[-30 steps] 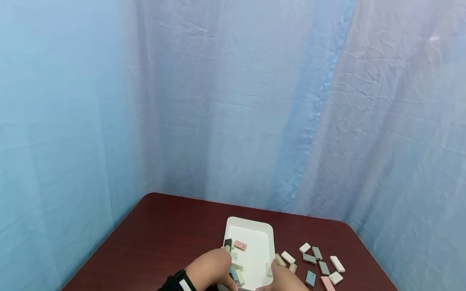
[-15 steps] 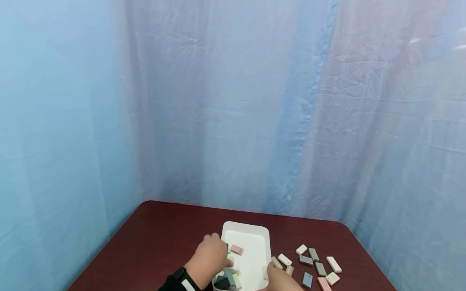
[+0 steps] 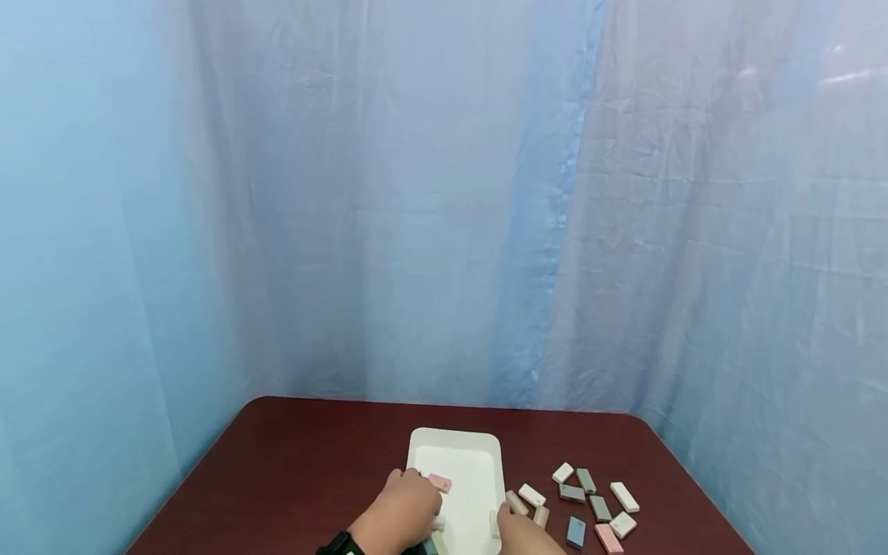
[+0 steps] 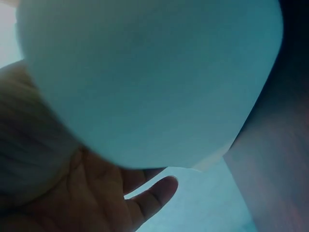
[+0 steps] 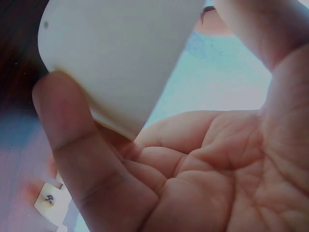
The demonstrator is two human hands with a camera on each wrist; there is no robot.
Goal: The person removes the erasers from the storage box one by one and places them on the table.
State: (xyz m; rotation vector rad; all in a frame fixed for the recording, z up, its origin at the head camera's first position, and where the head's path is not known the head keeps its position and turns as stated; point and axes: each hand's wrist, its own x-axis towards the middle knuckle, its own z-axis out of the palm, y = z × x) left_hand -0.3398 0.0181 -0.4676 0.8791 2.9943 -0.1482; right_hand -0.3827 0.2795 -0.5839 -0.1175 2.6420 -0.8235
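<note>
A white tray stands on the dark red table, with a pink tile and several paler ones inside. Over its left side lies my left hand, back upward, its fingertips hidden among the tiles. The left wrist view has the tray's outer wall in front of the palm, and loosely bent fingers below it. My right hand grips the tray's near right side. In the right wrist view, one finger presses the wall from outside. A cream tile lies inside beside this hand.
Right of the tray, loose tiles lie scattered: white, grey, blue and pink among them. The table ends at a far edge before blue curtains.
My left hand has let go of the tray's near left side and reached forward over its tiles. A dark tile has shifted nearer. The right hand stays on the tray; the view has turned slightly right.
</note>
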